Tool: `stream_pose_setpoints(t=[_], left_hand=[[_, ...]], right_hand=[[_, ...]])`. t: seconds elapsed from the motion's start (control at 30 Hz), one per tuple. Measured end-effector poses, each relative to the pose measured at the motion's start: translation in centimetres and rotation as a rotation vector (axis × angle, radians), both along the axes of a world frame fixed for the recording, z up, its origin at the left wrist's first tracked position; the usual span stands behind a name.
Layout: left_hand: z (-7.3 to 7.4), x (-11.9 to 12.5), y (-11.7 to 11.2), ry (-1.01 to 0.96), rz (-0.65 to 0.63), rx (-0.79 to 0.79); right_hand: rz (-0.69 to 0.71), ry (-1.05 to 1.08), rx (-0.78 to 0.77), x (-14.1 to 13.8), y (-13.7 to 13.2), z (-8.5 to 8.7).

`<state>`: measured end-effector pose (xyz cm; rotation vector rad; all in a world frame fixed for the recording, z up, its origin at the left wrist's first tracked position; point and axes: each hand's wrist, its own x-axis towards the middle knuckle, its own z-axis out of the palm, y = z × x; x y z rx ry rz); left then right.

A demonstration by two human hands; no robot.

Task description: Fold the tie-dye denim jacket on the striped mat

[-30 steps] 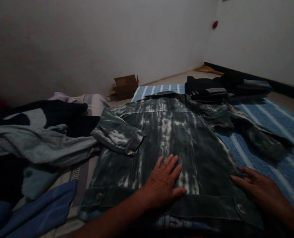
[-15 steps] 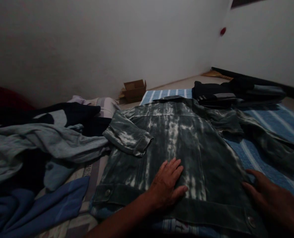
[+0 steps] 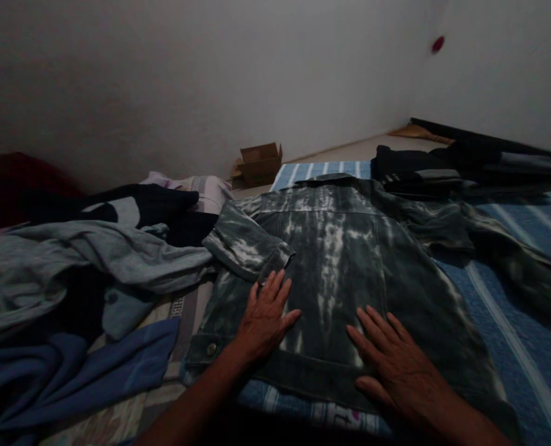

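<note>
A dark grey-green denim jacket with whitish bleached streaks lies spread out, back side up. Its left-hand sleeve is folded in across the back, while the right-hand sleeve stretches outward. My left hand rests open on the jacket's lower left, fingertips by the folded cuff. On the lower right of the back lies my right hand, flat with fingers spread. A metal button shows on the waistband at the left.
Beneath the jacket is a blue striped cloth. Loose clothes, including a grey garment and a blue garment, are heaped at left. Dark folded clothes lie at the back right. An open cardboard box stands near the wall.
My right hand has moved from the jacket's right edge onto its back. My left hand has slid left toward the folded cuff. The view has shifted slightly.
</note>
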<state>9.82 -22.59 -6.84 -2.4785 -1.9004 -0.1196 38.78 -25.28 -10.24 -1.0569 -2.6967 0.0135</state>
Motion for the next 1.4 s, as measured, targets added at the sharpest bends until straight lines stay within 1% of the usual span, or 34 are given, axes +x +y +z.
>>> stream_pose_setpoints(t=[0.1,0.2,0.3,0.4,0.47,0.53,0.63,0.7,0.77,0.8,0.87,0.9,0.97,1.03,1.1,1.2,1.27,1.4], left_hand=[[-0.2,-0.8,-0.1,0.005,0.001,-0.033],[0.0,-1.2,-0.1,-0.011,0.011,-0.055],[0.3,-1.9,-0.3,-0.023,0.029,-0.014],[0.6,-2.7,-0.8,0.021,0.128,0.034],[0.8,-3.0,-1.1,0.045,0.194,0.032],[0.8,-3.2,-1.3,0.038,0.222,0.011],[0.7,-3.5,-1.2,0.015,0.223,0.004],[0.5,-3.6,-1.2,-0.003,0.207,0.041],[0.5,-3.4,-1.5,-0.047,0.165,0.116],[0.6,-3.1,-1.7,-0.084,0.119,0.152],[1.2,-2.0,-2.5,-0.187,-0.042,0.177],[1.6,-1.3,-2.9,-0.244,-0.154,0.153],[2.5,0.5,-3.7,-0.335,-0.375,0.04],[3.2,2.1,-4.3,-0.364,-0.52,-0.114],[3.6,3.1,-4.5,-0.344,-0.566,-0.251],[3.5,3.5,-4.5,-0.308,-0.556,-0.369],[3.3,3.4,-4.4,-0.298,-0.555,-0.402],[3.2,3.2,-4.4,-0.293,-0.56,-0.411]], right_hand=[[0.022,-0.031,-0.002,0.9,0.2,-0.1],[0.024,-0.038,0.007,1.1,0.2,0.1],[0.024,-0.026,0.01,1.0,0.2,0.3],[0.022,-0.016,-0.009,1.0,0.1,0.4],[0.014,-0.02,-0.021,1.1,0.0,0.4],[0.013,-0.026,-0.029,1.2,0.0,0.4],[0.021,-0.02,-0.037,1.2,0.1,0.5],[0.026,-0.004,-0.048,1.3,0.2,0.6],[0.019,0.024,-0.071,1.3,0.2,0.8],[0.013,0.047,-0.082,1.3,0.1,1.0],[0.028,0.12,-0.087,1.3,-0.2,1.4],[0.062,0.159,-0.085,1.2,-0.5,1.6],[0.165,0.212,-0.089,1.0,-0.9,2.2],[0.273,0.226,-0.111,0.7,-1.2,2.7],[0.334,0.223,-0.128,0.4,-1.3,3.0],[0.342,0.239,-0.119,0.2,-1.2,2.9],[0.333,0.263,-0.093,0.3,-1.3,2.5],[0.322,0.332,-0.032,0.5,-1.3,1.8]])
